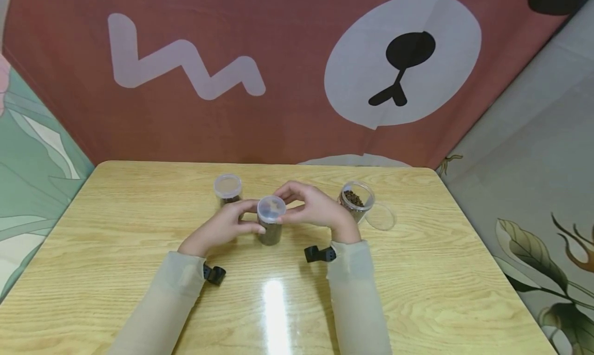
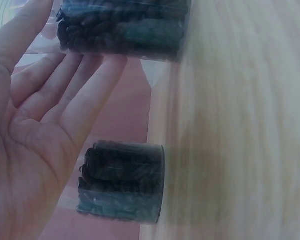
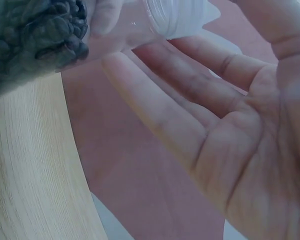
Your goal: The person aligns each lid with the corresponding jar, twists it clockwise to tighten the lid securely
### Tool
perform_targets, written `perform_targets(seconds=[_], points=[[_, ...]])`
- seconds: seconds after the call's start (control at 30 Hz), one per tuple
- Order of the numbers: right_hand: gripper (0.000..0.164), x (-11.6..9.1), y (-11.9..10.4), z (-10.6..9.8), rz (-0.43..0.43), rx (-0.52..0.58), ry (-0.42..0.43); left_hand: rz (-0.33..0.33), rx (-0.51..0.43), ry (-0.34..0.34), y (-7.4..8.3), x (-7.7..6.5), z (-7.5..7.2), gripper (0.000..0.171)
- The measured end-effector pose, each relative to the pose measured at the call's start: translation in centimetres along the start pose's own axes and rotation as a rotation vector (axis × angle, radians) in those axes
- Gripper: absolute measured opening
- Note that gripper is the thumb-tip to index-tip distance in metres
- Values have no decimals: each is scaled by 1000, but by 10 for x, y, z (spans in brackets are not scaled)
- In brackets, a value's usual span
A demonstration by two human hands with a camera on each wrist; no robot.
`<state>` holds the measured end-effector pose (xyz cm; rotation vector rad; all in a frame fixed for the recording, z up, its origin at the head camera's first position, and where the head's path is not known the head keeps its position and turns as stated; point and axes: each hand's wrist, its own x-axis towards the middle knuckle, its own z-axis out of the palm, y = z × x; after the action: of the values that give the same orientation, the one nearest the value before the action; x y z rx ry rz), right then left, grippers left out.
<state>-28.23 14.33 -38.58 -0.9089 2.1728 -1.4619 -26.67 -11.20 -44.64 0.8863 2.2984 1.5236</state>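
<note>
A clear jar [image 1: 270,234] of dark, seed-like pieces stands upright on the table in front of me, capped with a translucent lid [image 1: 271,207]. My left hand [image 1: 225,223] holds its body from the left, thumb in front and fingers behind. From the right, my right hand [image 1: 315,206] grips the lid's edge between thumb and fingers. In the left wrist view, the fingers lie along the held jar [image 2: 122,30]. The right wrist view shows the threaded neck area [image 3: 165,17] near the right fingers; the thumb's tip is out of frame there.
A second lidded jar [image 1: 228,186] with dark contents stands behind my left hand. To the right, an uncovered jar [image 1: 356,200] holds brown granules, and a flat clear lid [image 1: 382,216] lies beside it. A printed cloth [image 1: 278,133] hangs behind the wooden table [image 1: 427,272].
</note>
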Motion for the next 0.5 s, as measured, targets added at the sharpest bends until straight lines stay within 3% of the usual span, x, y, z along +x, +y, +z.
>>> perform_targets(seconds=[0.27,0.5], points=[[38,2,1,2,12,-53,41,8,12,6,-1,0,0,54],[59,0,1,-1,46,-40,37,-4,16,1,-1,1,-1,53]])
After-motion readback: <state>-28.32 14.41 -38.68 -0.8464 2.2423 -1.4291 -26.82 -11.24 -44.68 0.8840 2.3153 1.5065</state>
